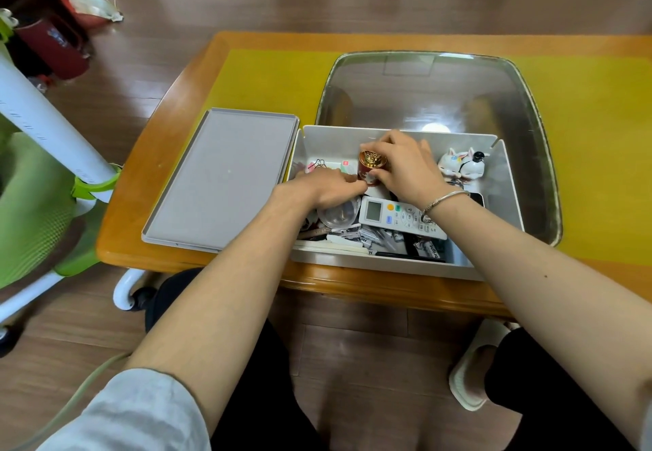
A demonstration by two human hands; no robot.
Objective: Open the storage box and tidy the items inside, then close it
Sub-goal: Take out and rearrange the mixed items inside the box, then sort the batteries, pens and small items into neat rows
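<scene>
The white storage box (395, 132) stands open on the table, and its grey lid (222, 179) lies flat to its left. My right hand (402, 165) grips a small red jar with a gold top (370, 166) inside the box. My left hand (326, 188) is down in the box beside the jar, its fingertips at the jar's base; whether it holds anything is hidden. A white remote control (398, 218), a clear plastic cup (337, 216), two white cat figurines (462, 165) and several small packets (381, 239) lie in the box.
A steel tray (423, 91) sits behind the box on a yellow mat (268, 80) covering the wooden table (190, 76). A green and white chair (42, 182) stands at the left. My knees and a slipper (472, 373) are under the near table edge.
</scene>
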